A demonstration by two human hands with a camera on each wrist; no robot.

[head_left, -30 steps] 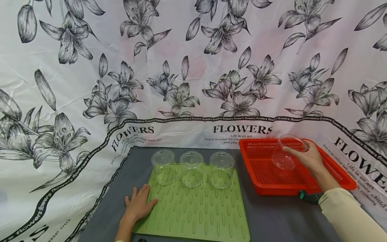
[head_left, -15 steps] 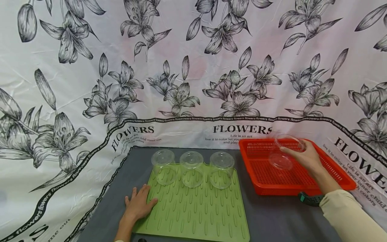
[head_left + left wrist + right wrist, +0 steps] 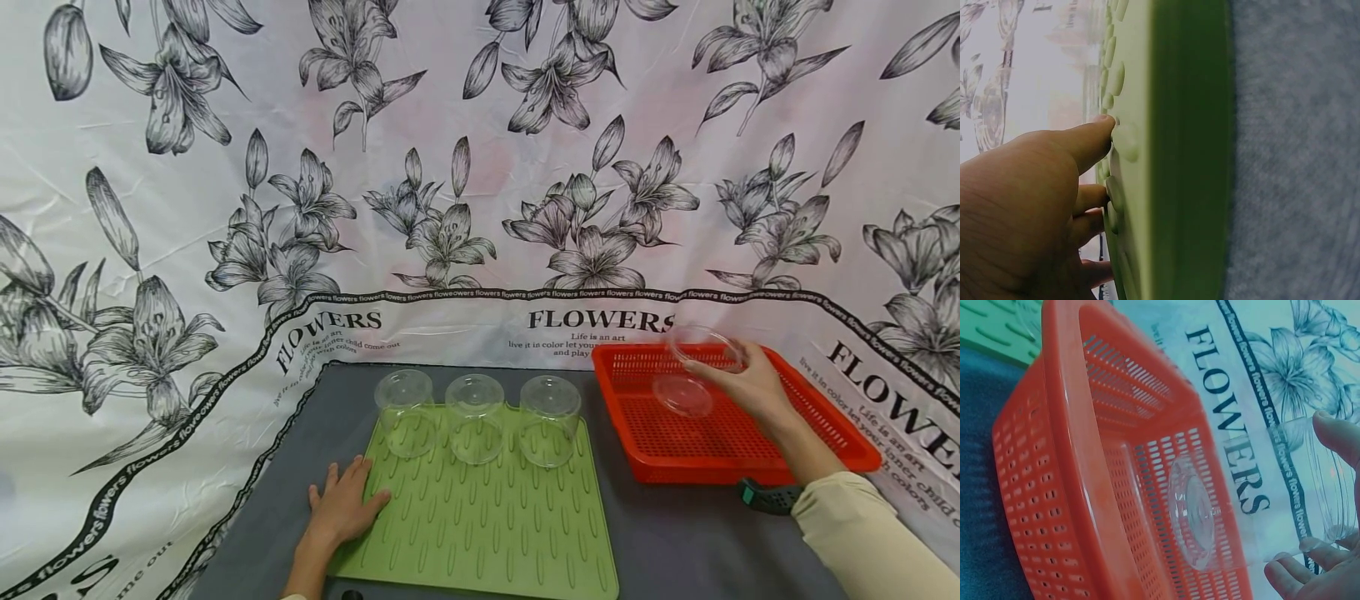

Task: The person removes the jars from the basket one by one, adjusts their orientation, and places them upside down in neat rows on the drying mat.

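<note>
My right hand (image 3: 750,385) pinches a clear plastic tub (image 3: 682,396) near its wide rim. The tub hangs, rim upward, over the back left part of a red perforated basket (image 3: 641,468); its flat base (image 3: 1192,515) shows against the basket in the right wrist view. At the left edge of a ribbed green mat (image 3: 480,525), my left hand (image 3: 341,507) rests with fingers spread. The left wrist view has its thumb and fingers touching the mat's top. Three similar clear tubs, a left one (image 3: 406,417), a middle one (image 3: 476,421) and a right one (image 3: 551,421), stand in a row along the mat's far edge.
The grey tabletop (image 3: 675,542) lies under the mat and basket. A flower-printed cloth (image 3: 465,333) hangs behind and along both sides. On my right wrist is a dark band (image 3: 768,496) close to the basket's front wall. A small black object (image 3: 352,595) shows at the bottom edge.
My right hand has moved slightly left with the tub, which has shifted from above the basket's middle toward its left side. The left hand and the row of tubs stay put.
</note>
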